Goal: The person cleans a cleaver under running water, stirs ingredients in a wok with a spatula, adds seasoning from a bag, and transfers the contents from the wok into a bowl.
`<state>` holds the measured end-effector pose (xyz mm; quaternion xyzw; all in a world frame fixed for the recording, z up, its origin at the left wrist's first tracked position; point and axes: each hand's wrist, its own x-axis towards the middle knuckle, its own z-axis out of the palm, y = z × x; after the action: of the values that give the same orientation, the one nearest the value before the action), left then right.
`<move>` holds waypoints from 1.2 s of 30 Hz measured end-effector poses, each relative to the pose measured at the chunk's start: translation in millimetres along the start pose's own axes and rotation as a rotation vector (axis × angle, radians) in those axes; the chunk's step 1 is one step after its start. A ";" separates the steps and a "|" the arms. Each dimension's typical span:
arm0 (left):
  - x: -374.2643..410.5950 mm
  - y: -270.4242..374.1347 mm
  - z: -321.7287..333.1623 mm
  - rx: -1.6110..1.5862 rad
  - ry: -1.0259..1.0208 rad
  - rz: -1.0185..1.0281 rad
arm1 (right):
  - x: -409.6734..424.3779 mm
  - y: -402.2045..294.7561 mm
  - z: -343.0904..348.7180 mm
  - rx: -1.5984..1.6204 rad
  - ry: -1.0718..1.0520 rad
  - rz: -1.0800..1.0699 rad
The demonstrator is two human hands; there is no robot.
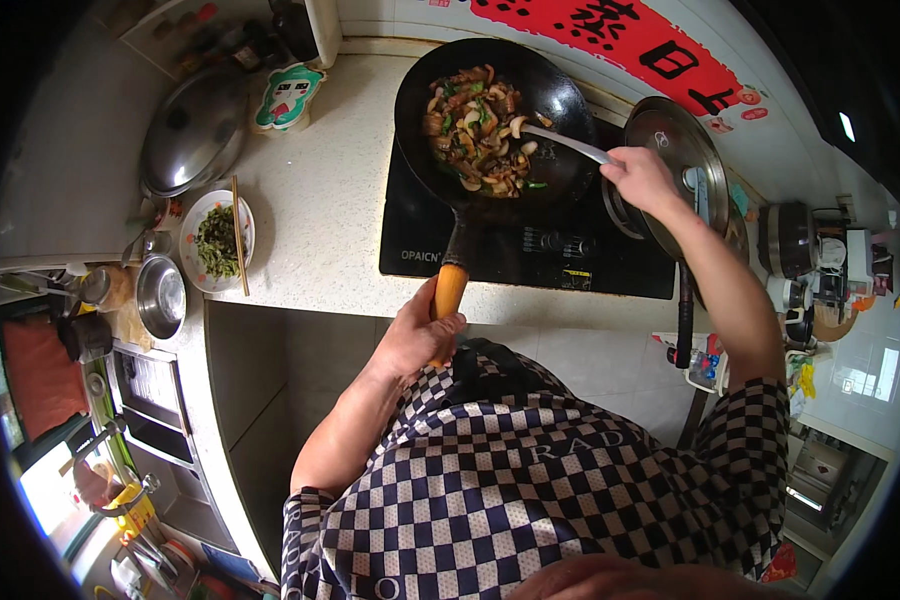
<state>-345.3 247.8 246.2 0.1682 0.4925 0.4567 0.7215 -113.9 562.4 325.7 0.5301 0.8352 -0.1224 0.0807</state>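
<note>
My left hand (420, 330) is wrapped around the wooden handle (451, 289) of a black wok (562, 97). In the wok lies a stir-fry (480, 135) of brown meat slices, pale pieces and green bits, heaped towards the left side. My right hand (641, 180) grips the metal handle of a cooking utensil (570, 142). The utensil's head reaches the right edge of the food; a few pale pieces cover it, so its shape cannot be told. Beneath the wok is a black glass cooktop (480, 259).
A second pan with a glass lid (656, 127) stands right of the wok, its dark handle (685, 315) jutting past the counter edge. Leftward are a plate of chopped greens (217, 259) with chopsticks (238, 232) across its rim, a steel bowl (161, 296) and a large domed lid (195, 135).
</note>
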 end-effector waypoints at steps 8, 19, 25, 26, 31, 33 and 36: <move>-0.8 -1.5 -4.7 -0.028 0.014 0.012 | -25.2 -24.1 -73.9 -0.231 0.086 -0.139; -3.6 -1.2 -7.5 -0.001 0.018 -0.005 | 7.4 -13.3 -42.1 -0.046 -0.489 -0.083; -0.3 -6.7 -6.4 0.013 0.029 -0.003 | -7.8 -18.6 19.5 0.242 -0.128 -0.088; 0.4 -8.0 -7.1 0.018 0.029 0.008 | -10.0 -13.8 9.4 0.219 -0.122 -0.093; 4.5 -4.5 -5.3 0.049 0.014 0.025 | -22.8 -13.0 -31.5 0.065 -0.042 -0.112; 3.1 -4.8 -4.0 0.027 0.009 0.028 | -29.3 -12.6 -41.9 0.006 -0.059 -0.129; 1.2 -3.9 -1.8 0.017 0.018 0.033 | -36.8 -14.1 -77.1 -0.199 -0.187 -0.041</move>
<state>-344.8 246.4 242.0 0.1785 0.5002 0.4659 0.7077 -111.4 547.1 410.8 0.4886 0.8426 -0.0894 0.2081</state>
